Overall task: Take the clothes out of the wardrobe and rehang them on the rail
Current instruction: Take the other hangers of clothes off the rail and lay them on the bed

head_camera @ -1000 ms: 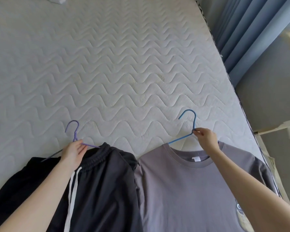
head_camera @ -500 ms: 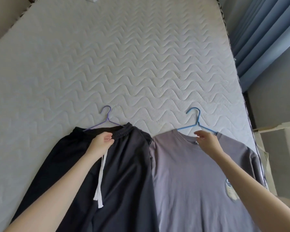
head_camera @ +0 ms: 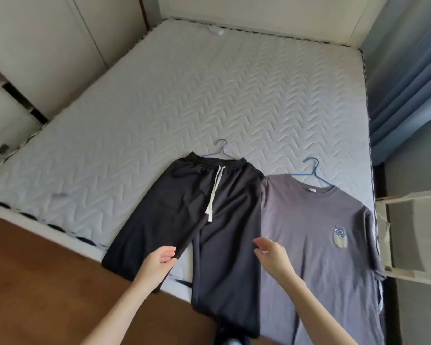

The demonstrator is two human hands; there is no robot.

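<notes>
Looking down from my head, my left hand (head_camera: 159, 262) and right hand (head_camera: 271, 255) are over the legs of the black trousers (head_camera: 209, 220), fingers loose and holding nothing. I judge it best to lift each garment by its hanger hook, so the cloth stays seated. The trousers lie flat on the mattress (head_camera: 234, 95) on a purple hanger (head_camera: 223, 148), white drawstring trailing. The grey T-shirt (head_camera: 309, 232) touches them, on a blue hanger (head_camera: 311, 168).
</notes>
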